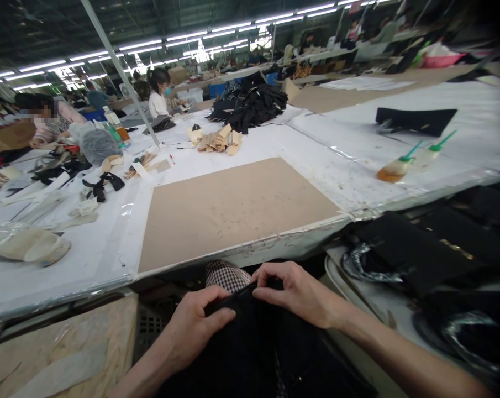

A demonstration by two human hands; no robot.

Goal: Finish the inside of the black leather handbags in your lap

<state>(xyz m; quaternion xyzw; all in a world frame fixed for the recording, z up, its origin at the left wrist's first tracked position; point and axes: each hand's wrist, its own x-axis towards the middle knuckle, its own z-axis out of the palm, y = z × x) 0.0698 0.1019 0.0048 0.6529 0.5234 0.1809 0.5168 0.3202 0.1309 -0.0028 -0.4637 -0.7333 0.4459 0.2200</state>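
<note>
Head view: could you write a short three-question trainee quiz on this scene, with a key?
1. True or false: the left hand and right hand both touch the black fabric item.
2. What lies flat on the white-covered table, straight ahead of the hands? A) pink basin B) brown rectangular sheet C) checkered cloth
3. Which is farther from the hands: the black fabric pile or the tan flat pieces?
Key: 1 true; 2 B; 3 black fabric pile.

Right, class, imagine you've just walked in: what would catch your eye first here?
Probably the left hand and right hand at bottom centre, both gripping the edge of some black fabric. Beyond them, a large brown sheet lies flat on the white tabletop, with a heap of black pieces farther back. On the right, an amber-filled bottle stands out.
</note>
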